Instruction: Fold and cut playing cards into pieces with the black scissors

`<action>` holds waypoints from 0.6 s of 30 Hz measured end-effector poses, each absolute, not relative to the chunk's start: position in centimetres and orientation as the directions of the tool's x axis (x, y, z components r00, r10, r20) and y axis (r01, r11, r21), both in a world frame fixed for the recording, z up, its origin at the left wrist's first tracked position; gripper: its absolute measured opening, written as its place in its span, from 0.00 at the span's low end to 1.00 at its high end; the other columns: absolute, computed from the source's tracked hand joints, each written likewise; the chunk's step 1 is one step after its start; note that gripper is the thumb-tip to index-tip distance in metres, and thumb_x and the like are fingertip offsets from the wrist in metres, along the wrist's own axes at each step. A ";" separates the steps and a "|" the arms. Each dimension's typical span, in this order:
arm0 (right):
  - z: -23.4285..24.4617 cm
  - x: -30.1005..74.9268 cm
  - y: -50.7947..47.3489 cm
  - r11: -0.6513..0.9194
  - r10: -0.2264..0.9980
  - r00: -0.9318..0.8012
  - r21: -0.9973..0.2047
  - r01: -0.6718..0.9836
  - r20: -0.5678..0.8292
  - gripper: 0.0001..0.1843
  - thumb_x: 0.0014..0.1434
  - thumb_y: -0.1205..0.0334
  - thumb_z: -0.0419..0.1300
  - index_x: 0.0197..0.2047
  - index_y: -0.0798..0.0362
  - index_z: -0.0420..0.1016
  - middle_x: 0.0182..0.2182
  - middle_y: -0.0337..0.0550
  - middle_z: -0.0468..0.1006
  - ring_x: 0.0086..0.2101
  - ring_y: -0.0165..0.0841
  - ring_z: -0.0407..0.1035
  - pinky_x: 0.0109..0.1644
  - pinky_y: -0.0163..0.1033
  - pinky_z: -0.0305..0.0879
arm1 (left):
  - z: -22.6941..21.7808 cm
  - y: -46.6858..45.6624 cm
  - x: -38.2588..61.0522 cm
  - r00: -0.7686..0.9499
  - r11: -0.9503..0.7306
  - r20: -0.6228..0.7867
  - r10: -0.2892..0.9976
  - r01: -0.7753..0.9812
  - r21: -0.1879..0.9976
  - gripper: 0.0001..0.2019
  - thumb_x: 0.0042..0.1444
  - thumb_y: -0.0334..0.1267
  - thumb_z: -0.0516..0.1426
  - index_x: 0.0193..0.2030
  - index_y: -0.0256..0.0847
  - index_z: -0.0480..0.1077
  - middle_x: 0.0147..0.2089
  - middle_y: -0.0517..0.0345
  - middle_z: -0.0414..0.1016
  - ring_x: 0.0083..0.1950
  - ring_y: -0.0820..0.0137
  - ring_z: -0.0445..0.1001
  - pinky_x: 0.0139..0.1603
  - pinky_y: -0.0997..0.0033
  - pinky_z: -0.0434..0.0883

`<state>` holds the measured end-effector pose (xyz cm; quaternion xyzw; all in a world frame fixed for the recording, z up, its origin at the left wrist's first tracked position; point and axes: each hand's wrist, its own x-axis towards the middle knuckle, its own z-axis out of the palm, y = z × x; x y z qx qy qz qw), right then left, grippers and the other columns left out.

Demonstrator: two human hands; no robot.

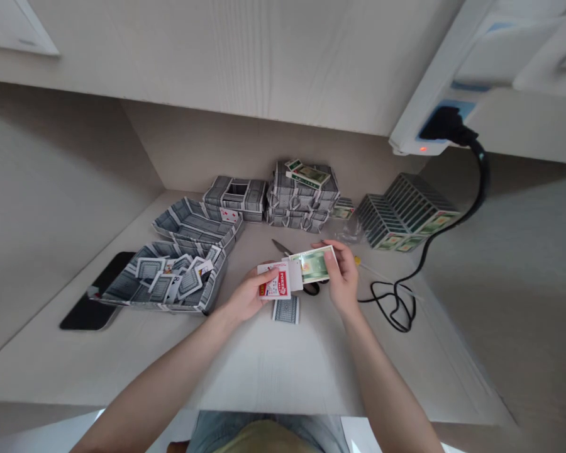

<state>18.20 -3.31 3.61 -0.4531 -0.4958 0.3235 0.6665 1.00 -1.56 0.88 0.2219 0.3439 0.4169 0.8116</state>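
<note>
The left hand (248,297) was closed on a pack of cards (274,284) with a red-and-white face up, thumb on top. The right hand (343,277) was clamped on a green card box (314,264), whose pale flap pointed toward the left hand and reached the pack's edge.

Both hands were above a pale, faintly grained tabletop (273,377). Just below the left hand's fingers lay a patterned card back (287,311); scissors (280,246) lay partly hidden under the box.

To the left of the left hand stood a grey patterned tray (216,290) of loose cards, overlapping a dark phone (87,311), with a second tray (193,220) just beyond it. Farther beyond the hands, against the back wall (179,148) of the recess, stood a patterned box (252,195) and, beside it, a patterned stack (302,201) bearing another green box (311,176).

Beyond the right hand, to its right, more card boxes (405,211) were piled toward the corner. A black cable (399,314) lay looped to the right of that hand, rising to a white power strip (408,135) with a lit red light (423,149).
</note>
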 end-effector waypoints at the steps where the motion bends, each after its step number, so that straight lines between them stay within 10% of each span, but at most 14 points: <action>1: 3.5 18.3 -3.2 0.386 0.878 0.308 -0.922 -0.001 0.367 0.13 0.54 0.55 0.56 0.42 0.50 0.66 0.36 0.45 0.75 0.35 0.35 0.70 0.36 0.39 0.65 | 0.9 -1.6 1.0 0.405 0.546 -0.373 0.835 -0.527 0.651 0.09 0.46 0.30 0.60 0.37 0.34 0.72 0.31 0.55 0.77 0.26 0.72 0.74 0.26 0.75 0.71; 14: 4.0 22.2 -2.0 0.169 0.952 0.295 -0.658 -0.734 -0.084 0.10 0.54 0.58 0.55 0.38 0.52 0.71 0.36 0.39 0.78 0.37 0.32 0.72 0.35 0.35 0.69 | 1.1 -0.8 0.1 0.376 0.547 -0.405 0.833 -0.666 0.508 0.04 0.51 0.29 0.56 0.34 0.34 0.70 0.28 0.58 0.76 0.26 0.75 0.74 0.24 0.78 0.71; 18: 4.2 22.3 -2.3 0.090 0.987 0.151 -0.566 -0.819 -0.061 0.08 0.56 0.59 0.54 0.33 0.53 0.71 0.24 0.36 0.76 0.20 0.25 0.69 0.18 0.27 0.64 | 1.2 -0.9 0.0 0.370 0.543 -0.413 0.832 -0.694 0.474 0.04 0.51 0.29 0.56 0.35 0.35 0.70 0.28 0.59 0.76 0.26 0.74 0.74 0.23 0.78 0.70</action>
